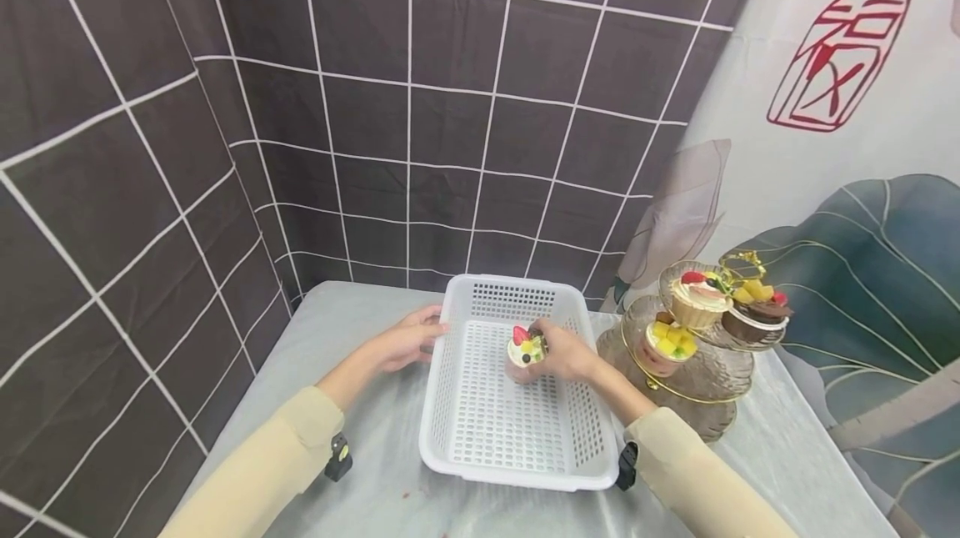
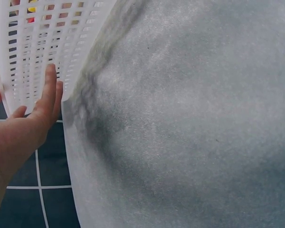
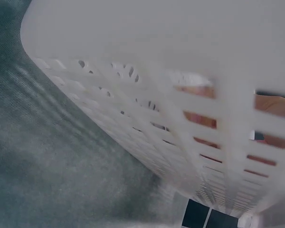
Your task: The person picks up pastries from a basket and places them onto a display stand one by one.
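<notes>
A white plastic basket (image 1: pixel 517 478) with slotted walls stands on the table. My right hand (image 1: pixel 566 352) reaches inside it and holds a dessert cup (image 1: pixel 522 354) topped with cream, a strawberry and yellow fruit. At the basket's left side is my left hand (image 1: pixel 408 340), a fingertip at the rim. The left wrist view shows its fingers (image 2: pixel 49 90) extended along the outside of the slotted wall. In the right wrist view the basket wall (image 3: pixel 133 33) fills most of the picture, and only slivers of the right hand (image 3: pixel 273 104) show through the slots.
To the right stands a tiered glass stand (image 1: pixel 720 371) with gold rims. It bears a cream cupcake (image 1: pixel 699 304), a chocolate cupcake (image 1: pixel 753 317) and a mango-topped cup (image 1: pixel 666 346). A dark tiled-pattern curtain (image 1: pixel 450 121) hangs behind the grey-covered table (image 1: pixel 360 471).
</notes>
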The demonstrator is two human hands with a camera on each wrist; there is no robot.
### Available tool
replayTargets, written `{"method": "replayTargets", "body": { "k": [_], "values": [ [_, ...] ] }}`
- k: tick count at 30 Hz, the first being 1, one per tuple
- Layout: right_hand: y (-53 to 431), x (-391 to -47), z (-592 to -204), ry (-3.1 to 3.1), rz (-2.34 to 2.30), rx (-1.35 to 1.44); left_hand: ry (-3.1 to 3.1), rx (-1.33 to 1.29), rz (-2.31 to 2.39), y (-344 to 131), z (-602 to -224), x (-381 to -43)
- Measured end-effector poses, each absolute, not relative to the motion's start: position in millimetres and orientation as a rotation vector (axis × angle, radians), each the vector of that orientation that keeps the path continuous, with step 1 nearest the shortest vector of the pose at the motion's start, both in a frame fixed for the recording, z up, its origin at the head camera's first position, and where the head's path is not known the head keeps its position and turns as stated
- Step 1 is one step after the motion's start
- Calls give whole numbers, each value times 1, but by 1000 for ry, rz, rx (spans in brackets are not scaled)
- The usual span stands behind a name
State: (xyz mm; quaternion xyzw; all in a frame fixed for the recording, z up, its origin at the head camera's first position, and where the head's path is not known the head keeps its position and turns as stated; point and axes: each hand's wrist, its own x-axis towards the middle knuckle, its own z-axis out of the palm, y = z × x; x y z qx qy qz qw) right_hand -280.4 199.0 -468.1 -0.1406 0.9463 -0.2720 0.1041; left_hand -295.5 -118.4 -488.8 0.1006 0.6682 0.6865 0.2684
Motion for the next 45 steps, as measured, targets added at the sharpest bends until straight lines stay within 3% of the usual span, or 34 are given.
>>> {"method": "replayTargets", "body": {
  "k": [9,18,32,45],
  "values": [
    [211,-268,-465,2800,-907,-645,1815,286,1839,-112,-491,-295],
    [242,-215,-426,2896,-1275,-730,1831,273,1839,-116,-494,-298],
    [305,-145,-419,3189,-1836,-311,1797,294,1854,-121,-490,-296],
    [357,-116,-432,3347,-1704,230,1773,260,1865,-119,-493,-299]
  ]
}}
